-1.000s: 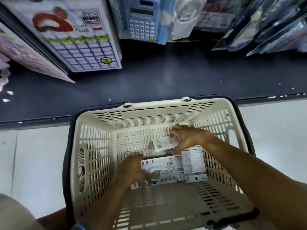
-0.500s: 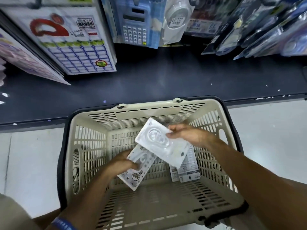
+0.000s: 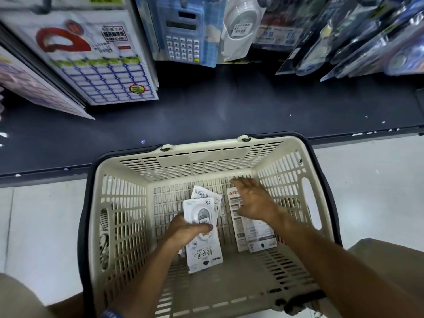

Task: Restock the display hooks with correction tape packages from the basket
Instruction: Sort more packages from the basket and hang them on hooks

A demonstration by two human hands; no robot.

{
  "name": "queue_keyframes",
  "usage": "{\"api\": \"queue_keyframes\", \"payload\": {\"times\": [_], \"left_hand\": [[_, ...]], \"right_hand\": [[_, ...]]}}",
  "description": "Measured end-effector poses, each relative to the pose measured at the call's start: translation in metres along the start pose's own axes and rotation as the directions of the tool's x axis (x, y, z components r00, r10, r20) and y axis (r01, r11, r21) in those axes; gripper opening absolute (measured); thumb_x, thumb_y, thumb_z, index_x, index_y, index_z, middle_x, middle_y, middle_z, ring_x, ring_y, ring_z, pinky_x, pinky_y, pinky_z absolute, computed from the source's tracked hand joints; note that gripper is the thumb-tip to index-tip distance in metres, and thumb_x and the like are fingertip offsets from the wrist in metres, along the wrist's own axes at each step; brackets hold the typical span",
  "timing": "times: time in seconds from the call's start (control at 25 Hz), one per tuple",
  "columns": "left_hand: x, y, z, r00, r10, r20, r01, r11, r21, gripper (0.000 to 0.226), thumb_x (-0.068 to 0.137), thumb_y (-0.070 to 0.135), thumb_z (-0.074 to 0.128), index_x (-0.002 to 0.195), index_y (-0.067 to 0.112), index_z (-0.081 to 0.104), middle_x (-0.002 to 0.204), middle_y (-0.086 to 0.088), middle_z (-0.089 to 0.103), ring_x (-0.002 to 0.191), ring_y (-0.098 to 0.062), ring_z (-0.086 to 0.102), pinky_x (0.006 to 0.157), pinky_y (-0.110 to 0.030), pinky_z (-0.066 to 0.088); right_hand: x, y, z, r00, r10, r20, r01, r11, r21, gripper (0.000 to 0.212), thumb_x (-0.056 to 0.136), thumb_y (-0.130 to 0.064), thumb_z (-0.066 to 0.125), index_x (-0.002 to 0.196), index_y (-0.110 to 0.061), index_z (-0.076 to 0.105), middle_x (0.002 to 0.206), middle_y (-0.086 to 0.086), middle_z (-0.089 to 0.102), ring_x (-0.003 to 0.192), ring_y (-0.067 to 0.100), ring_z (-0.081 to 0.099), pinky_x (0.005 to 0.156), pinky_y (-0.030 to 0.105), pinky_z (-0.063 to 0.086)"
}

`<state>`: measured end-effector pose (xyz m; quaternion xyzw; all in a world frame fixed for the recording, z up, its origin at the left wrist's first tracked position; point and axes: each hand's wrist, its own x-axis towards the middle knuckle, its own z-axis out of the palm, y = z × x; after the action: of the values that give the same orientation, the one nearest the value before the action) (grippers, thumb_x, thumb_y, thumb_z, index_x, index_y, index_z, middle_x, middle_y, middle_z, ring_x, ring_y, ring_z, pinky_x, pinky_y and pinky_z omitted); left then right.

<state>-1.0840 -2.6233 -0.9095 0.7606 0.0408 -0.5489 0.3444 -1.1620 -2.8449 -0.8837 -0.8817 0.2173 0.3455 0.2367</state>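
Both forearms are bare, with no sleeves in view. The left wrist carries a blue wristband (image 3: 111,313). Tan garment fabric (image 3: 21,297) shows just left of that wristband.

There is a single view, from a wide-angle camera worn on the person's head, looking steeply down and a little forward. It sits close above the cream slotted plastic basket (image 3: 128,216), whose open top fills the lower middle of the frame, with both forearms reaching in from the bottom edge. The dark shelf base (image 3: 206,111) crosses the frame beyond the basket, and the lower ends of hanging blister packs (image 3: 344,42) line the top edge. Straight lines bow toward the frame's borders.
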Motion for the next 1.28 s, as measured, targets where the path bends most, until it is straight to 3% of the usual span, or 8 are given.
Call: {"api": "queue_keyframes", "payload": {"times": [0.12, 0.28, 0.48, 0.64, 0.8, 1.0, 1.16, 1.28], "left_hand": [[0.004, -0.004, -0.006, 0.998, 0.035, -0.052, -0.035, 0.999, -0.005, 0.027, 0.065, 0.025, 0.093, 0.086, 0.024, 0.076, 0.069, 0.020, 0.075, 0.060, 0.000, 0.071, 0.044, -0.015, 0.049], [0.001, -0.006, -0.015, 0.993, 0.033, -0.116, -0.034, 0.999, -0.004, 0.038, 0.065, 0.019, 0.092, 0.094, 0.029, 0.071, 0.081, 0.012, 0.078, 0.072, -0.008, 0.074, 0.051, -0.024, 0.057], [-0.015, 0.006, -0.015, 0.994, 0.091, -0.062, -0.095, 0.993, -0.066, 0.043, 0.067, 0.016, 0.091, 0.101, 0.030, 0.069, 0.078, 0.015, 0.078, 0.067, -0.006, 0.074, 0.056, -0.030, 0.059], [-0.046, 0.034, -0.012, 0.984, 0.176, 0.037, -0.165, 0.965, -0.202, 0.046, 0.065, 0.017, 0.094, 0.106, 0.021, 0.073, 0.089, 0.005, 0.081, 0.084, -0.018, 0.078, 0.081, -0.040, 0.061], [-0.091, 0.075, -0.010, 0.944, 0.310, 0.113, -0.228, 0.861, -0.454, 0.065, 0.062, 0.022, 0.090, 0.122, 0.011, 0.067, 0.107, -0.011, 0.079, 0.099, -0.033, 0.076, 0.091, -0.050, 0.058], [-0.148, 0.103, -0.013, 0.895, 0.405, 0.187, -0.249, 0.801, -0.545, 0.060, 0.068, 0.011, 0.086, 0.124, 0.008, 0.064, 0.114, -0.021, 0.075, 0.101, -0.041, 0.073, 0.084, -0.051, 0.060], [-0.179, 0.106, -0.001, 0.839, 0.464, 0.286, -0.204, 0.754, -0.625, 0.052, 0.062, 0.023, 0.088, 0.110, 0.008, 0.075, 0.113, -0.021, 0.074, 0.095, -0.036, 0.075, 0.078, -0.047, 0.061], [-0.193, 0.104, 0.010, 0.837, 0.445, 0.319, -0.179, 0.773, -0.609, 0.070, 0.053, 0.015, 0.092, 0.116, 0.005, 0.066, 0.110, -0.023, 0.075, 0.091, -0.036, 0.076, 0.070, -0.047, 0.062]], "right_hand": [[0.006, 0.023, -0.018, 0.994, 0.066, 0.089, -0.053, 0.988, -0.144, 0.097, 0.083, -0.014, 0.078, 0.160, -0.022, 0.019, 0.164, 0.007, 0.029, 0.152, 0.029, 0.024, 0.121, 0.037, 0.025], [0.014, 0.016, -0.042, 0.996, 0.017, 0.083, -0.011, 0.998, -0.068, 0.053, 0.084, -0.030, 0.079, 0.134, -0.023, 0.062, 0.137, 0.000, 0.062, 0.123, 0.021, 0.056, 0.098, 0.029, 0.043], [-0.015, 0.002, -0.088, 0.983, -0.052, 0.173, 0.032, 0.993, 0.117, 0.034, 0.091, -0.030, 0.072, 0.122, -0.017, 0.069, 0.122, -0.003, 0.064, 0.108, 0.016, 0.059, 0.088, 0.029, 0.044], [-0.058, -0.019, -0.151, 0.983, -0.049, 0.177, 0.015, 0.982, 0.190, 0.015, 0.094, -0.020, 0.069, 0.104, -0.010, 0.072, 0.102, 0.002, 0.073, 0.094, 0.021, 0.067, 0.079, 0.031, 0.051], [-0.117, -0.046, -0.205, 0.998, 0.032, 0.048, -0.045, 0.951, 0.307, 0.022, 0.090, -0.012, 0.071, 0.110, -0.005, 0.067, 0.105, 0.008, 0.070, 0.096, 0.027, 0.067, 0.079, 0.035, 0.055], [-0.193, -0.075, -0.245, 0.993, 0.058, -0.105, -0.030, 0.967, 0.254, 0.007, 0.087, -0.004, 0.069, 0.082, -0.005, 0.064, 0.075, 0.012, 0.059, 0.063, 0.027, 0.063, 0.040, 0.025, 0.052], [-0.227, -0.092, -0.246, 0.974, 0.087, -0.211, -0.012, 0.942, 0.336, 0.020, 0.086, 0.005, 0.062, 0.098, -0.010, 0.058, 0.078, 0.018, 0.059, 0.056, 0.027, 0.060, 0.037, 0.026, 0.050], [-0.241, -0.106, -0.250, 0.972, 0.081, -0.220, -0.001, 0.941, 0.339, 0.020, 0.086, 0.007, 0.060, 0.093, -0.012, 0.066, 0.073, 0.013, 0.065, 0.050, 0.022, 0.062, 0.036, 0.026, 0.051]]}}
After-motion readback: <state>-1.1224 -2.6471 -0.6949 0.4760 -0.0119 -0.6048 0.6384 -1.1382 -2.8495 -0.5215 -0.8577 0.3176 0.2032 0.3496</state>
